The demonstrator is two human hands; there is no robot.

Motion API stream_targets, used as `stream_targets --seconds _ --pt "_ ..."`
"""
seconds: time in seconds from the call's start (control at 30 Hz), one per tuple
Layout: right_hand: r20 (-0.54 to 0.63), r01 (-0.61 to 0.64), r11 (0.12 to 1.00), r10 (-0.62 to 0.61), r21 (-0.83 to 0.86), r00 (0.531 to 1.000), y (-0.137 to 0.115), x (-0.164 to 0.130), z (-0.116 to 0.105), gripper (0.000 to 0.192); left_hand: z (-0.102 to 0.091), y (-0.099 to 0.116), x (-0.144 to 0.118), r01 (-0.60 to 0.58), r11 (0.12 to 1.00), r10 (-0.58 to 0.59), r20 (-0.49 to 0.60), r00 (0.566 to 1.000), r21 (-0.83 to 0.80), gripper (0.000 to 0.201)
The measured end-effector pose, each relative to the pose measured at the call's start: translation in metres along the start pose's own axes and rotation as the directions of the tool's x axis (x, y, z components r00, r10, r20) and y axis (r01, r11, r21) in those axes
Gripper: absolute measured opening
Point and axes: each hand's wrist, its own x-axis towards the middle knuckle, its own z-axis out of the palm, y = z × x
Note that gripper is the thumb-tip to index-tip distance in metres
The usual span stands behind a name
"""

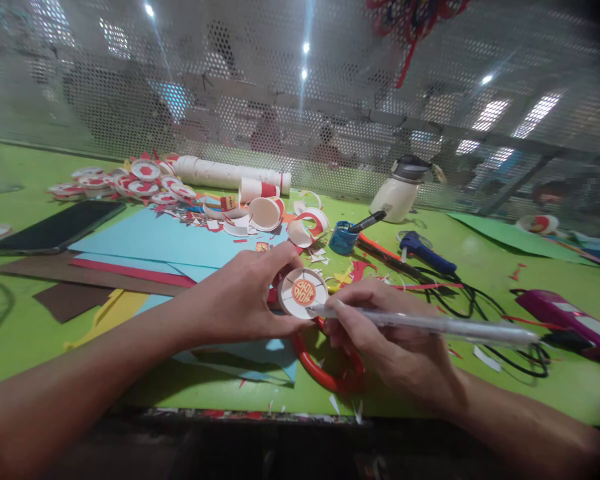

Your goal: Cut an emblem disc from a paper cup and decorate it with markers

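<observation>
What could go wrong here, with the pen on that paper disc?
The left hand pinches only the edge of the paper disc, so pressure from the pen in the right hand might bend or spin it. The open blue pot stands just beyond and could perhaps be knocked over.

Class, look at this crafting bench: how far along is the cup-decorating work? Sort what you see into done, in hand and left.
Done: a pile of decorated discs lies at the far left. In hand: the left hand holds a cup base bearing a red emblem, while the right hand puts a white pen to its rim. Left: cut cups and a stack of uncut cups lie behind the blue paper.
</observation>
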Motion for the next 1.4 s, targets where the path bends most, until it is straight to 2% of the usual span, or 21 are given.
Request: stream_targets --seconds 0.57,0.8,1.4 --pt "0.007 0.024 1.000 -0.024 0.000 1.000 0.0001 0.0010 -0.0007 0.011 -0.0001 -0.0002 0.0002 0.003 1.000 -0.003 0.017 1.000 -0.011 0.035" --pt "-0.043 -0.009 0.999 0.011 0.034 0.999 -0.0020 0.0000 0.0022 0.012 0.0009 0.0011 -0.0001 0.019 0.999 -0.019 0.004 1.000 -0.033 0.032" --pt "-0.006 -0.003 0.999 0.004 0.043 1.000 -0.0021 0.0003 0.0012 0.012 0.0003 -0.0003 -0.0001 -0.017 1.000 0.017 0.001 1.000 -0.007 0.033"
